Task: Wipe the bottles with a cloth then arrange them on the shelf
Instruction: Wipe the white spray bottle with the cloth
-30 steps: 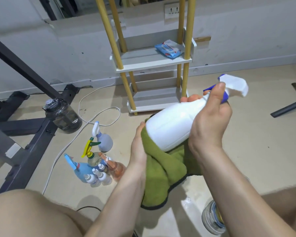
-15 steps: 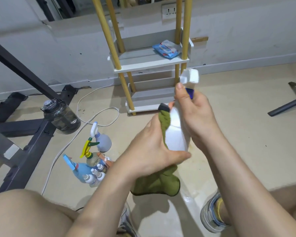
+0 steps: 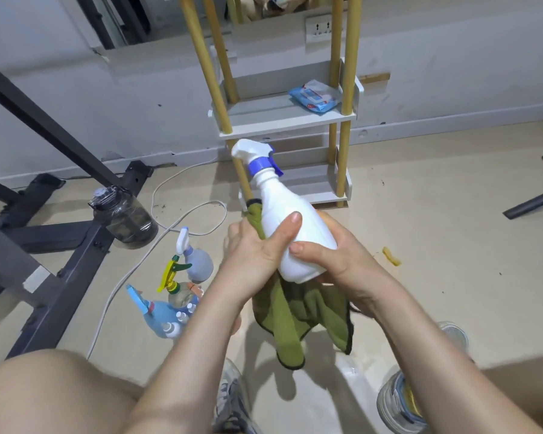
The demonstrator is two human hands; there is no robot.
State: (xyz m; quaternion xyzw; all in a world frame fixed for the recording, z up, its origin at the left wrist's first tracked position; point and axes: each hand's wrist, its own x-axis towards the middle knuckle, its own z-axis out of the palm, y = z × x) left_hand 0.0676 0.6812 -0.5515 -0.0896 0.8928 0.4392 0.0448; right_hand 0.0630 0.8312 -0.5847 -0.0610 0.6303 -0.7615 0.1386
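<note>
- The floor (image 3: 436, 214) is smooth and pale beige, with a wet-looking sheen near the person's feet.
- It meets a grey painted wall (image 3: 107, 104), scuffed in places, with a pale skirting along the bottom and a white socket (image 3: 318, 28) higher up.
- The shelf (image 3: 273, 120) stands against that wall. It has white boards on yellow posts, and two tiers are in view.
- A blue wipes packet (image 3: 315, 100) lies on the upper tier, at its right side.
- The white spray bottle (image 3: 292, 227) is held in the air in front of the shelf, above the floor. It is tilted, with its blue-collared nozzle pointing up and to the left.
- The left hand (image 3: 251, 252) is curled round the green cloth (image 3: 298, 311) and presses it to the bottle's left side, with the thumb lying across the bottle's front.
- The right hand (image 3: 342, 261) is wrapped round the lower body of the bottle, thumb across it.
- The rest of the cloth hangs loose below both hands.
- A cluster of small spray bottles (image 3: 176, 289) stands on the floor to the left, well apart from the shelf.
- Near them are a dark water jug (image 3: 124, 219) and a white cable (image 3: 224, 214) that loops over the floor.
- A black metal frame (image 3: 66, 277) fills the left side of the room.
- A yellow scrap (image 3: 391, 255) lies on the floor to the right.
- Two shoes (image 3: 398, 399) show at the bottom edge.
</note>
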